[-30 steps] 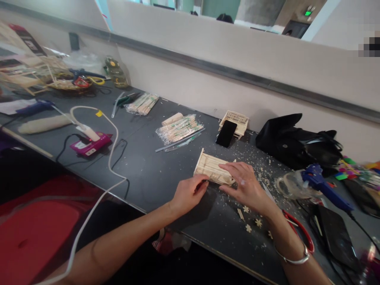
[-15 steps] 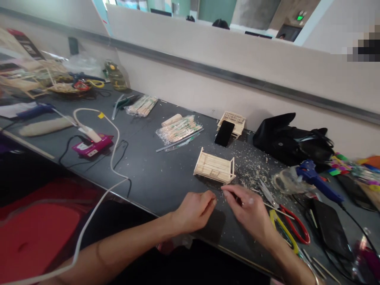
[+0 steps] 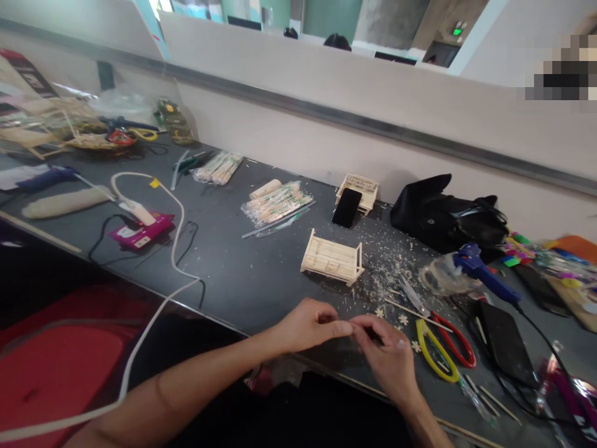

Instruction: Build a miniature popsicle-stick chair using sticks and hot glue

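My left hand (image 3: 313, 325) and my right hand (image 3: 383, 346) meet at the fingertips over the table's front edge. Both are closed in a pinch, and whatever lies between the fingers is too small or hidden to name. Just beyond them stands a miniature bed-like frame of thin wooden sticks (image 3: 332, 259), untouched. Small flower-shaped wooden pieces (image 3: 403, 320) lie beside my right hand. Scissors with one red and one yellow handle (image 3: 437, 358) rest to the right of it, a thin stick (image 3: 415, 313) across their blades.
A blue glue gun (image 3: 485, 274) rests on a clear jar. Behind are a black bag (image 3: 443, 214), a phone (image 3: 347, 207) against a second stick model (image 3: 368, 190), and bagged sticks (image 3: 280, 204). At left, a white cable runs from a magenta power strip (image 3: 142, 231) across the edge.
My hands have come together and lowered slightly, so the fingertips now touch. The right hand has moved back, uncovering the flower-shaped pieces. The whole view has shifted a little.
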Available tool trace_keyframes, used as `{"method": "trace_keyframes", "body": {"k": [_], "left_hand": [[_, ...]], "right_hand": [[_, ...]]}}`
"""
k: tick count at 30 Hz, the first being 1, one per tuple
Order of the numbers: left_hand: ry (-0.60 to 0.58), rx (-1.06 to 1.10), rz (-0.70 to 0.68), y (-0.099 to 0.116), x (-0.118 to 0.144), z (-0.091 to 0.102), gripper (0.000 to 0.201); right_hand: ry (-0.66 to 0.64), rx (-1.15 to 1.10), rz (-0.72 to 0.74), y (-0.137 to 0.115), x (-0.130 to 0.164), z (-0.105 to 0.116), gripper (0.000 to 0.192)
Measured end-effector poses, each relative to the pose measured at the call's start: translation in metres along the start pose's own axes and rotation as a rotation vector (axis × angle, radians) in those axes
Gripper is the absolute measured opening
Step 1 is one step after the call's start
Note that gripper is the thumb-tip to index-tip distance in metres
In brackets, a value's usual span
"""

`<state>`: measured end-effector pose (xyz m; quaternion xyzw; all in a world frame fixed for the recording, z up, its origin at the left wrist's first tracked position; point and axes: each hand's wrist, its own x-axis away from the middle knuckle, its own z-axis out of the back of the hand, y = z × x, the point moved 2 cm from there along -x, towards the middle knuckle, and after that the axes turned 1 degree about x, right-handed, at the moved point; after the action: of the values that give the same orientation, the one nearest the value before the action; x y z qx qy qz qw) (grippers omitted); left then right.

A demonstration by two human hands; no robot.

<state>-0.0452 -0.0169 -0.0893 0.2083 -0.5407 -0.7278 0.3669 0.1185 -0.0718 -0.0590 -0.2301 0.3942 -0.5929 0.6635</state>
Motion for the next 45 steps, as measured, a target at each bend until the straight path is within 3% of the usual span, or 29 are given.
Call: {"method": "trace_keyframes", "body": {"k": [2, 3, 5, 6, 8, 10, 13, 15, 19, 24, 27, 32, 37, 39, 41, 45], "left_hand": [[0.199, -0.305, -0.09, -0.007, -0.004, 0.009, 0.031], [0.281, -0.452, -0.135, -0.01, -0.006, 0.012, 0.026], [0.394, -0.657, -0.234, -0.017, -0.009, 0.018, 0.025], [0.452, -0.721, -0.304, -0.017, -0.01, 0.02, 0.027], [0.577, -0.812, -0.48, -0.012, -0.009, 0.026, 0.029], [0.683, -0.884, -0.668, 0.0, -0.005, 0.032, 0.022], [0.852, -0.923, -0.777, 0.02, 0.001, 0.047, 0.003], [0.874, -0.936, -0.687, 0.026, 0.0, 0.061, 0.016], [0.586, -0.902, -0.587, 0.02, -0.013, 0.086, 0.027], [0.194, -0.869, -0.521, 0.017, -0.035, 0.096, 0.024], [0.105, -0.855, -0.463, 0.023, -0.044, 0.093, 0.026], [0.215, -0.683, -0.386, 0.036, -0.046, 0.094, 0.028], [0.38, -0.366, -0.243, 0.04, -0.04, 0.1, 0.025], [0.426, -0.249, -0.178, 0.038, -0.038, 0.101, 0.025], [0.461, -0.151, -0.124, 0.036, -0.037, 0.103, 0.024], [0.515, -0.059, -0.077, 0.033, -0.036, 0.105, 0.021]], "right_hand": [[-0.032, -0.084, -0.157, 0.005, 0.008, 0.006, 0.038], [-0.116, -0.156, -0.248, 0.007, 0.014, 0.007, 0.043], [-0.417, -0.329, -0.384, 0.007, 0.031, 0.005, 0.053], [-0.6, -0.411, -0.39, 0.004, 0.041, 0.003, 0.058], [-0.883, -0.525, -0.219, -0.005, 0.057, 0.001, 0.067], [-0.952, -0.536, -0.095, -0.011, 0.065, 0.0, 0.068], [-0.78, -0.429, -0.175, -0.007, 0.06, 0.003, 0.058], [-0.624, -0.334, -0.208, 0.0, 0.051, 0.008, 0.049], [-0.373, -0.131, -0.059, 0.009, 0.029, 0.021, 0.033], [-0.231, 0.139, 0.179, 0.01, -0.002, 0.018, 0.029], [-0.197, 0.357, 0.284, 0.011, -0.018, 0.004, 0.03], [-0.256, 0.715, 0.391, 0.008, -0.037, -0.022, 0.031], [-0.201, 0.849, 0.247, 0.002, -0.052, -0.029, 0.023], [-0.178, 0.808, 0.164, 0.003, -0.055, -0.029, 0.023], [-0.195, 0.607, 0.031, 0.006, -0.058, -0.029, 0.021], [-0.327, -0.224, -0.374, 0.006, -0.06, -0.035, 0.044]]}}
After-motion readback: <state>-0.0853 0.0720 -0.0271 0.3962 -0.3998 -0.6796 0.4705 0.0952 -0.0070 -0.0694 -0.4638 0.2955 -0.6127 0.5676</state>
